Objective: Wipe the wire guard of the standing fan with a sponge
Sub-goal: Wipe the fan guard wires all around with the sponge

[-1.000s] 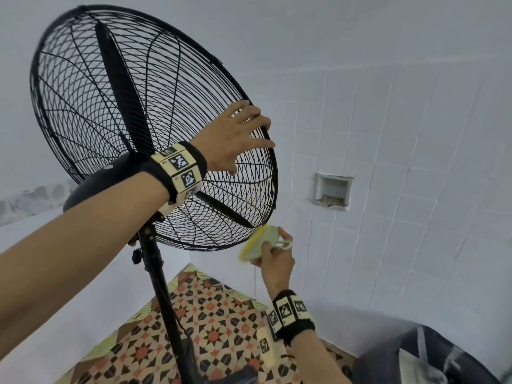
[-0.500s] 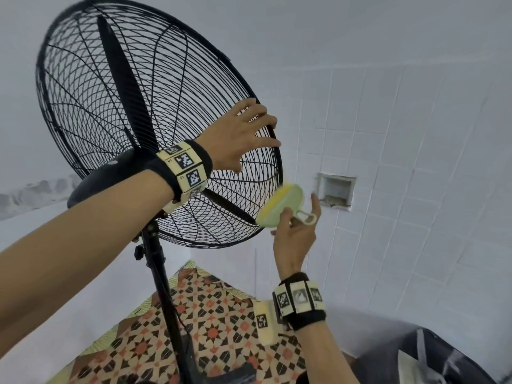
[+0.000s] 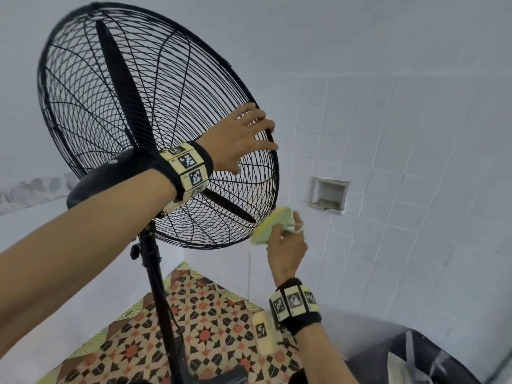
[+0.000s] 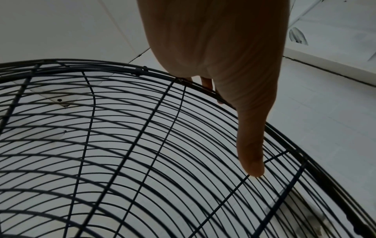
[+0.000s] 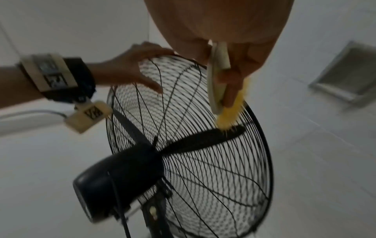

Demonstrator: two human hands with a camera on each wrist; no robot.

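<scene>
Left hand [image 3: 238, 139] rests flat, fingers straight, steadying the black round wire guard [image 3: 83, 87]; right hand [image 3: 286, 249] grips yellow-green sponge [image 3: 270, 224] against its rim.

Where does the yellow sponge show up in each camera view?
Head: sponge right of centre, at the wire guard's lower right rim, held by the right hand.
Left wrist: not in it.
Right wrist: upper centre, against the guard.
Shared landmark: the guard's black rim.

left hand [image 4: 219, 67] fingers over wire guard [image 4: 142, 145] rim, thumb on wires
</scene>
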